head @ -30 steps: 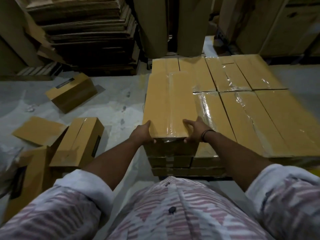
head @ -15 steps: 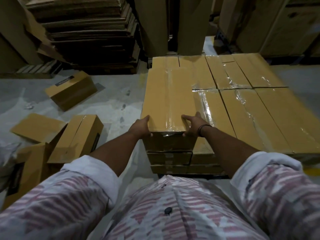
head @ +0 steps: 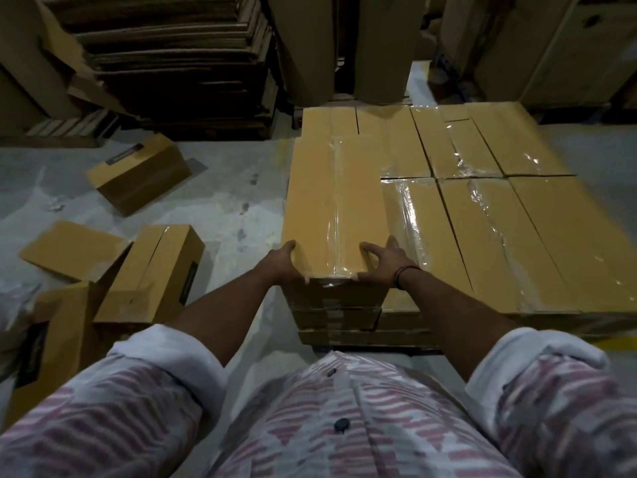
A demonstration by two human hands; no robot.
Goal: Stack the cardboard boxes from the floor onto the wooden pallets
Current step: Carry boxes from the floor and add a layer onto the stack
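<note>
A long taped cardboard box [head: 331, 201] lies on the left column of the stacked boxes [head: 499, 229], one layer higher than the rest. My left hand [head: 281, 262] grips its near left corner, thumb on the front face. My right hand [head: 382, 258] grips the near right corner, fingers spread over the top. The pallet beneath the stack is hidden. Loose boxes remain on the floor at the left: one lying tilted [head: 138, 172], one upright-ish [head: 155, 270], and an open-flapped one [head: 58, 326].
Flattened cardboard sheets [head: 172, 56] are piled high at the back left. Tall cardboard cartons [head: 568, 46] stand at the back and back right. Grey concrete floor [head: 227, 201] shows between the loose boxes and the stack.
The box slid a little further onto the stack, and both hands followed it forward while keeping hold of its near corners. My view leaned slightly closer.
</note>
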